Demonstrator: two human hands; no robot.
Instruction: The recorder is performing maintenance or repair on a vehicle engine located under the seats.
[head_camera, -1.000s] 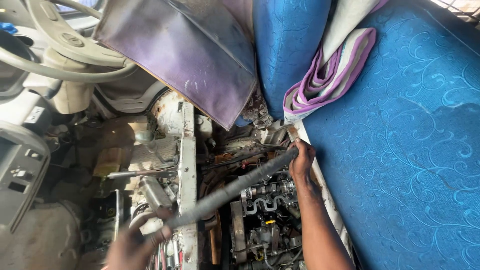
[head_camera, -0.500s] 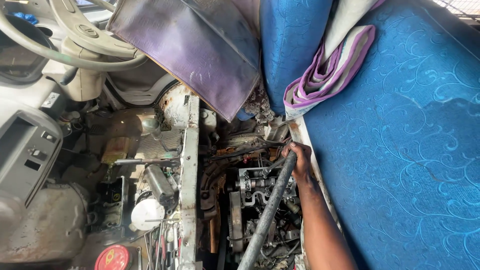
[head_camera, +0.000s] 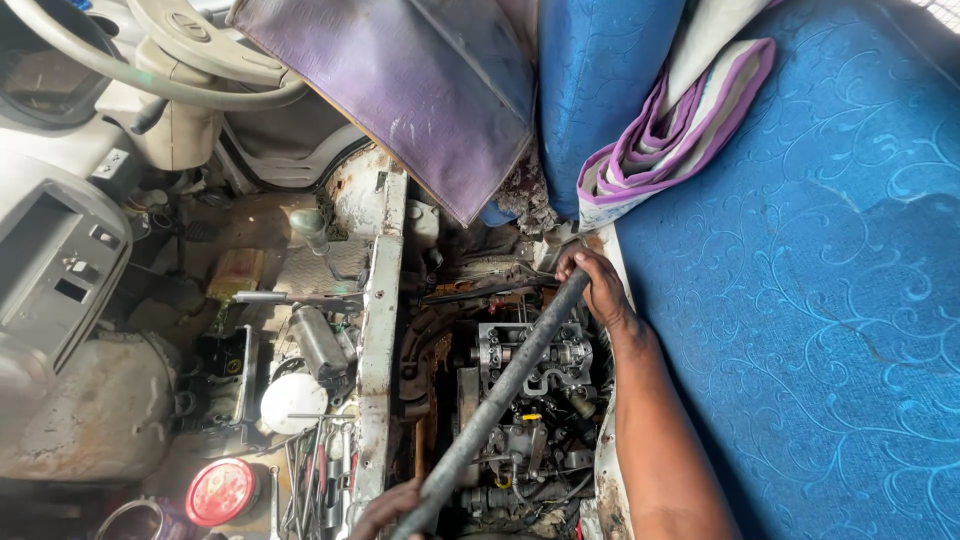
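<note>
Pipe (head_camera: 505, 385), long and grey, slants over the open engine (head_camera: 525, 400) beside the blue seat (head_camera: 800, 300). Right hand (head_camera: 597, 285) wraps its fingers round the top end, left hand (head_camera: 385, 510) grips the bottom end, so both ends are steadied above the engine.

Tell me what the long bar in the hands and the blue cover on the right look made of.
Long bar: probably steel, dull grey, scuffed, straight and rigid. Blue cover: woven fabric with a slight sheen, judging by its raised swirl pattern and soft creases.
</note>
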